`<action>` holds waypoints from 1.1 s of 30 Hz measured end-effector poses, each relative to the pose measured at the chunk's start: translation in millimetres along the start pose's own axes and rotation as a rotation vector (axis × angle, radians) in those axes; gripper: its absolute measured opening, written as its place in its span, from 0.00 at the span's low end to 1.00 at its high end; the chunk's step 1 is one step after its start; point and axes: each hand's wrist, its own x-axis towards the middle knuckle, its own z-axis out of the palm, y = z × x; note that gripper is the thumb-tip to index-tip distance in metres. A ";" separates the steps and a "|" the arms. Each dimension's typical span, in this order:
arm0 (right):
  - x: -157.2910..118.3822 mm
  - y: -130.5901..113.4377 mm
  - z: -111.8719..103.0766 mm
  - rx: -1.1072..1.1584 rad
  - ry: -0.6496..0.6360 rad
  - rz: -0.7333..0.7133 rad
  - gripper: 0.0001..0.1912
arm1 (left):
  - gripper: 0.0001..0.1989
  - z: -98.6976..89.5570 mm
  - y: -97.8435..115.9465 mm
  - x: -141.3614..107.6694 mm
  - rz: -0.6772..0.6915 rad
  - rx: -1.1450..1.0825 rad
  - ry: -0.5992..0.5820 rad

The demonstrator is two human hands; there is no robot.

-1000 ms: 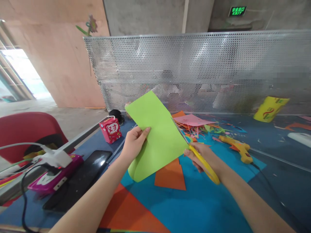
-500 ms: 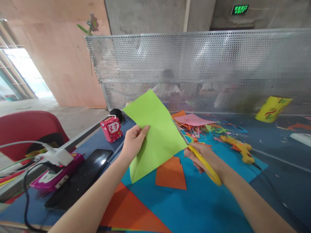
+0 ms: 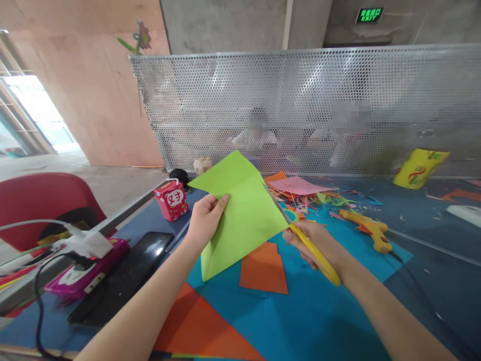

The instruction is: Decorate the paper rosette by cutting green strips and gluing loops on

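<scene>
A sheet of light green paper (image 3: 244, 215) is held up in front of me, tilted, with its lower left corner curled. My left hand (image 3: 206, 218) pinches it near the left edge, thumb on the near face. In my right hand (image 3: 310, 240) are yellow-handled scissors (image 3: 315, 253); their blades lie along the paper's right edge, partly hidden behind it. Beneath the green sheet, a small orange paper piece (image 3: 263, 271) rests on a large blue sheet (image 3: 323, 311). A bigger orange-red sheet (image 3: 203, 326) lies by my left forearm.
A yellow glue gun (image 3: 368, 230) lies at right, its cord running forward. Paper scraps (image 3: 308, 193) are heaped at the back. On the left are a red drink carton (image 3: 171, 200), a black phone (image 3: 124, 281) and a purple power strip (image 3: 90, 271). A perforated metal screen (image 3: 293, 85) stands behind.
The green sheet's top edge has dipped lower, uncovering a pale round object behind it. Both hands keep nearly the same place and grip.
</scene>
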 end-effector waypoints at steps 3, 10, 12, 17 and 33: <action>1.4 1.2 0.3 -0.019 0.020 -0.014 0.17 | 0.15 0.9 0.8 -0.6 -0.045 -0.072 -0.045; 0.9 2.1 0.2 -0.038 0.036 -0.054 0.17 | 0.15 2.4 6.0 -4.3 -0.139 -0.239 -0.158; 0.1 2.0 -0.1 -0.023 0.026 -0.054 0.17 | 0.16 1.9 6.8 -4.8 -0.118 -0.194 -0.162; 0.3 3.6 0.6 0.064 -0.040 -0.039 0.18 | 0.17 1.1 7.7 -5.2 -0.060 -0.072 -0.145; 2.7 6.6 7.7 0.070 0.077 -0.034 0.19 | 0.17 3.4 7.4 -7.7 -0.046 -0.020 -0.217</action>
